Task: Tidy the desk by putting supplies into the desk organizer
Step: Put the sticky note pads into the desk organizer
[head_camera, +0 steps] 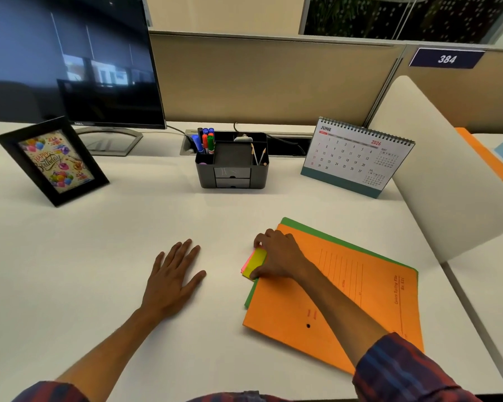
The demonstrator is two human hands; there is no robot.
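1. Head view, the hands: the right hand (pixel 279 255) is curled over a small pad of sticky notes (pixel 254 262), yellow on top with pink showing beneath, thumb at the pad's near edge and fingers at its far edge. The pad lies at the left edge of an orange folder (pixel 346 300), which sits on a green folder (pixel 302 224). Whether the pad is already off the surface I cannot tell. The left hand (pixel 173 278) lies flat on the white desk (pixel 99 256), fingers spread, holding nothing.

2. Head view, the goal: the black desk organizer (pixel 232 162) stands at the back of the desk, between a framed birthday card (pixel 51 161) and a desk calendar (pixel 357 158), well apart from the pad. Its left compartment holds markers (pixel 206 140), its right one pencils (pixel 259 155); the square middle tray looks empty, with two small drawers below.

3. Step in hand, as I judge it: gripping the sticky notes, seemingly the last loose supply.

4. Next move calls for: pinching the whole stack so no layers slide apart, lifting it clear of the folder, carrying it forward, and setting it flat into the middle tray, which looks the right shape for it.
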